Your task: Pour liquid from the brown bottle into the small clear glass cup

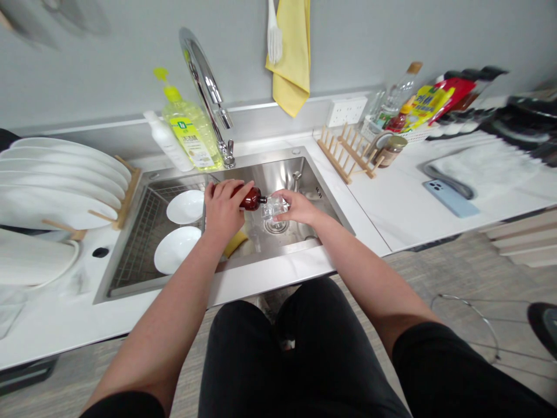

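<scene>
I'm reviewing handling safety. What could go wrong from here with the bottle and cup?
The small clear cup in the right hand might slip and hit the silver metal sink. The reddish-brown bottle in the left hand lies nearly sideways, neck toward the cup; any liquid might spill.

The head-worn camera looks forward and steeply down from above the person's dark-trousered legs (pixel 243 360), close over the rectangular stainless-steel sink (pixel 265 171) in the white marbled countertop (pixel 380 206). The wide view centres on the bare left hand (pixel 227 206) and bare right hand (pixel 299 207), reaching the plain grey wall (pixel 369 40) above and grey streaked floor (pixel 435 276) below.
</scene>
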{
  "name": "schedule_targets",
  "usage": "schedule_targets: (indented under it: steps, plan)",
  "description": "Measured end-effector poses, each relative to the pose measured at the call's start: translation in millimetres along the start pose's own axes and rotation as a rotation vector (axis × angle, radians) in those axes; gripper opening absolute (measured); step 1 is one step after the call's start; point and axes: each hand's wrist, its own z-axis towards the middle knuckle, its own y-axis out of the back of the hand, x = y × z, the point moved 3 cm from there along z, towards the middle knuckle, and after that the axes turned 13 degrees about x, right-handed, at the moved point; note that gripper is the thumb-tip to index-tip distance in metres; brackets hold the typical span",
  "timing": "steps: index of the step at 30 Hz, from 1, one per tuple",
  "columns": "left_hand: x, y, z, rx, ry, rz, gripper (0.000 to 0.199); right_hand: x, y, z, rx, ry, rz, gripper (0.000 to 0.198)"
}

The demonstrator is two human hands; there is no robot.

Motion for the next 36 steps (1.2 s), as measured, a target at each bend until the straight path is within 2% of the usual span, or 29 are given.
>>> schedule_targets:
  steps: [13, 19, 28, 32, 36]
  plan:
    - [-1.3, 1.3, 0.1, 0.006, 0.013, -0.032, 0.082, 4.2, 1.7, -0.7, 0.015, -0.014, 0.005, 0.070]
    - [-1.3, 0.6, -0.1, -0.015, -0.004, 0.002, 0.076, 4.9, 2.1, -1.0, 0.027, -0.022, 0.011, 0.071]
    - [-1.0, -1.8, 0.3, 0.006, 0.065, -0.051, 0.080, 2.0, 1.4, -1.1, 0.007, 0.016, 0.065, 0.071]
    - [2.0, -3.8, 2.0, -0.005, 0.118, -0.161, 0.079, 4.4, 1.6, -1.0, -0.001, 0.029, 0.116, 0.074]
    - [14.4, -6.7, 1.7, -0.092, 0.203, -0.411, 0.093, 9.5, 3.3, -2.2, -0.009, 0.045, 0.182, 0.075]
